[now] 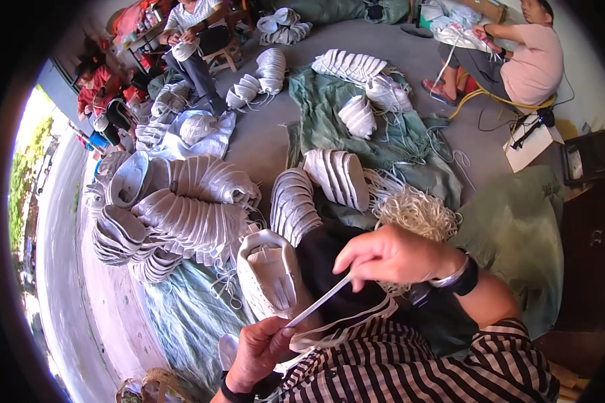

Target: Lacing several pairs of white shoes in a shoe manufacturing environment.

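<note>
A flat white shoelace [324, 297] is stretched taut between my two hands, slanting up to the right. My left hand [261, 346] pinches its lower end between thumb and fingers. My right hand [398, 256], higher up and to the right, grips the other end with curled fingers. Just beyond my left hand stands a white shoe upper [269, 272], its opening toward me. Loose lace loops [363, 319] hang across my lap below the right hand. A tangled heap of white laces [417, 209] lies just past my right hand.
Stacked shoe uppers [181, 218] spread to the left, with another nested stack [292, 205] ahead. Green sheeting [316, 107] lies on the floor under more uppers. A co-worker in pink [531, 64] sits far right; others sit far left. A white box [531, 144] stands at right.
</note>
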{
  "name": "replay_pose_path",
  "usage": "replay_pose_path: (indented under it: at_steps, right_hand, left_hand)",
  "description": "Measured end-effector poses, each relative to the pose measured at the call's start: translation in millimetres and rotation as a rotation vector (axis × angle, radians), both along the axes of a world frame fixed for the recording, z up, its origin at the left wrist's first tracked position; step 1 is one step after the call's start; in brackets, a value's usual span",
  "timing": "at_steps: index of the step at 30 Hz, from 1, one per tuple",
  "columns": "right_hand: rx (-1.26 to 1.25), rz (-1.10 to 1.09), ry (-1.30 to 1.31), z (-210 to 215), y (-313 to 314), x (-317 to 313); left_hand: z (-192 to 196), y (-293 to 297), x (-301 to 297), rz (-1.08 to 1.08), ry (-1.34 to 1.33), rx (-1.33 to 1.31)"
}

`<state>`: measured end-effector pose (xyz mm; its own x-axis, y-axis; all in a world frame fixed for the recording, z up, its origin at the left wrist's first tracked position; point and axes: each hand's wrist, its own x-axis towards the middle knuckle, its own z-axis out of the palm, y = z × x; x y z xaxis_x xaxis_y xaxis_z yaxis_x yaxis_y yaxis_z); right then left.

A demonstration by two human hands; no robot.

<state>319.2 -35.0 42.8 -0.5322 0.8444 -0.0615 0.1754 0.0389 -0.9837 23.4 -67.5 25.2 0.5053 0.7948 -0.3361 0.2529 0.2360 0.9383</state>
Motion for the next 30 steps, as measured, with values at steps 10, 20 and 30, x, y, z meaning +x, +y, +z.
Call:
replay_pose_path:
  at_steps: [10,20,30]
  right_hand:
    - [0.506,-0.447,-1.258,-77,-6,55]
    - [0.049,0.140,0.144,-78,-3,-100]
    - [0.395,-0.181,0.075,-83,56,-75]
  left_hand:
    - [-33,14,-28,0.018,0.341,0.054]
    - [-31,19,6,-0.078,0.220,0.219]
    - [-80,119,-12,0.367,0.064,0.513]
